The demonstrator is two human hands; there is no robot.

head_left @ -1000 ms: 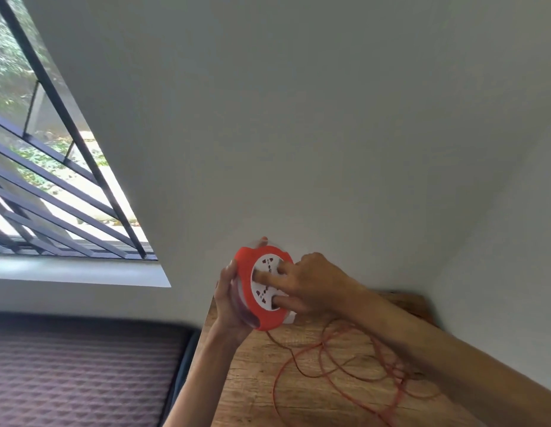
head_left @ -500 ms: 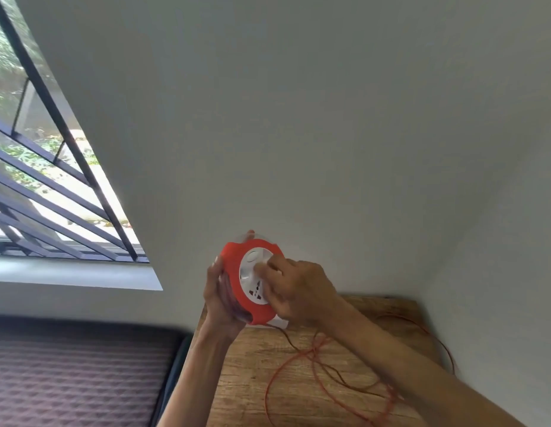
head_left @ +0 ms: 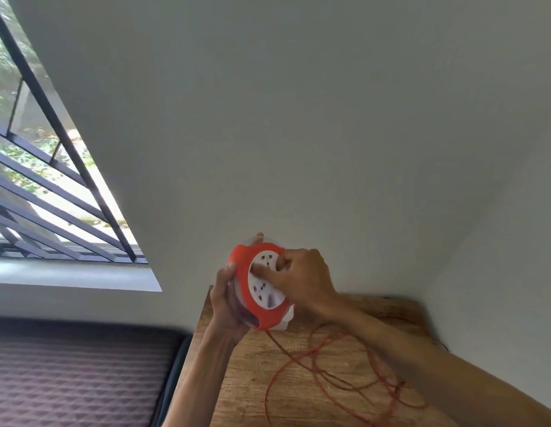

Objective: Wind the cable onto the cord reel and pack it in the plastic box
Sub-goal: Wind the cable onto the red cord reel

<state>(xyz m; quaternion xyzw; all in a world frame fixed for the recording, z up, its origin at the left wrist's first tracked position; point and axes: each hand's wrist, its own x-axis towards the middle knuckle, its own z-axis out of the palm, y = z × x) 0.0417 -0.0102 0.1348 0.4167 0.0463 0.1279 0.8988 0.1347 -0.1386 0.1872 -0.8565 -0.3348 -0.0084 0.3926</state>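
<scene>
The left hand (head_left: pixel 228 303) grips the red cord reel (head_left: pixel 258 288) from behind, held above the counter (head_left: pixel 237 380). The right hand (head_left: pixel 301 282) presses fingers onto its white face. Loose red cable (head_left: pixel 329 365) sprawls on the counter at five o'clock of the reel.

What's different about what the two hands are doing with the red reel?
The left hand wraps the reel's outer edge from behind, while the right hand lies across its white socket face. The left hand grips with curled fingers; the right hand presses its fingertips into the face. The left arm comes up from below, the right arm from the lower right. Both hands hold the reel above the wooden table.
</scene>
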